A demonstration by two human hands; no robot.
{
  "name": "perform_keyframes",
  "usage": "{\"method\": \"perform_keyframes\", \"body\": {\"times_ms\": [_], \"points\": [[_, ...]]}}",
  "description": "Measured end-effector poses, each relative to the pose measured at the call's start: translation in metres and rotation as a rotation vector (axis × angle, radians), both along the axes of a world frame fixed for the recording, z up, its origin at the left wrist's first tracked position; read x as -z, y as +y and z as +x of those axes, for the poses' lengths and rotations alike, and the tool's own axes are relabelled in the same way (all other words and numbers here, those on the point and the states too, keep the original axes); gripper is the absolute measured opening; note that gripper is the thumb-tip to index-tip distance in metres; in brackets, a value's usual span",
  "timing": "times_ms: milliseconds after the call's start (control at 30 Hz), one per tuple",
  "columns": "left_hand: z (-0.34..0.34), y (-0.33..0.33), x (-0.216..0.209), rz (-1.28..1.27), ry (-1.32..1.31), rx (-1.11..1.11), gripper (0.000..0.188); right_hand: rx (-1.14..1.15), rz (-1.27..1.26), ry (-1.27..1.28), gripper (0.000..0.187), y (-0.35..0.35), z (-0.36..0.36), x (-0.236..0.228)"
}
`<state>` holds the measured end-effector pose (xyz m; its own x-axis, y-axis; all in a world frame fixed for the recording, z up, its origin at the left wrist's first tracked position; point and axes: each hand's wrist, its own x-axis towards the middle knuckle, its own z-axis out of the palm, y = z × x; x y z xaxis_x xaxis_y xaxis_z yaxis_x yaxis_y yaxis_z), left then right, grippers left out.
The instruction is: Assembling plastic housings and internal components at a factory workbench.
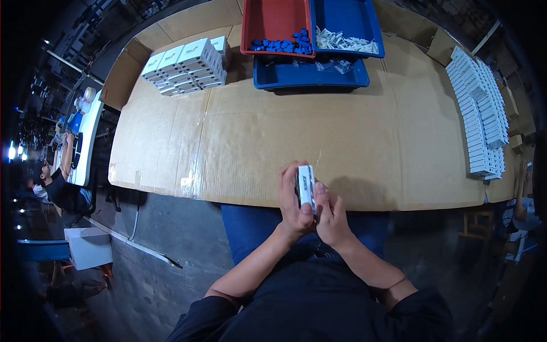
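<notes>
A small white box, narrow face up with a dark printed mark on it, is held just over the near edge of the cardboard-covered table. My left hand wraps it from the left, fingers behind and thumb across its lower end. On the other side my right hand is closed against its lower right edge, thumb pointing up along it. The palms hide the box's underside, and a dark strip shows down its left side.
Stacked white boxes stand at the back left, and long rows of white pieces at the right. A red tray holds blue parts; a blue tray holds white ones. Another blue tray sits before them. A person works at the left.
</notes>
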<state>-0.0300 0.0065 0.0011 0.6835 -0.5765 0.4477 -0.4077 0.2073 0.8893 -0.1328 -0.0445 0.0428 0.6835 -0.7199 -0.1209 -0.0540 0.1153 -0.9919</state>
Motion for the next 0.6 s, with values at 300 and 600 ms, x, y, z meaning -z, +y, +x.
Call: {"method": "perform_keyframes", "body": {"times_ms": [300,600], "points": [[0.006,0.001,0.005,-0.039,0.695,0.42,0.106,-0.363,-0.378,0.099,0.08,-0.052,-0.017,-0.012],[-0.013,0.002,-0.037,0.189,1.237,0.48,0.087,-0.393,-1.144,-0.087,0.088,-0.074,-0.012,0.005]]}}
